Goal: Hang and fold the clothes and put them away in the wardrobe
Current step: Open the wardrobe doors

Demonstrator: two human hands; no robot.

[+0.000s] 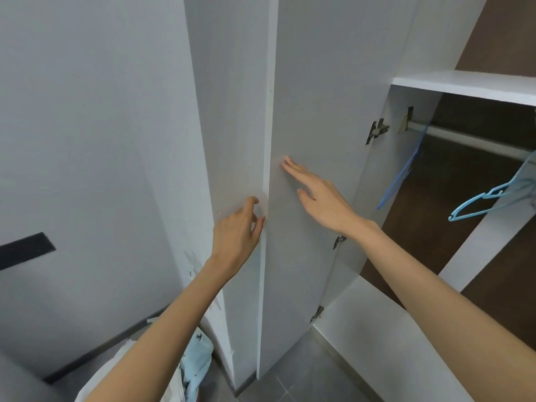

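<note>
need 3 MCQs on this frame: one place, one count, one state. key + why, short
1. Where is the right hand?
A. on the floor
B. flat on the inner face of the wardrobe door
C. on a drawer handle

2. How many hangers are on the rail?
A. none
B. two
C. five

3. What state is the wardrobe door in?
A. shut
B. open
C. lifted off and lying flat

Key:
1 B: its straight fingers lie against the door panel.
2 B: one thin blue hanger hangs near the rail's end, and a light blue one is further right.
3 B: the hinges and the dark interior are exposed beside the door.
</note>
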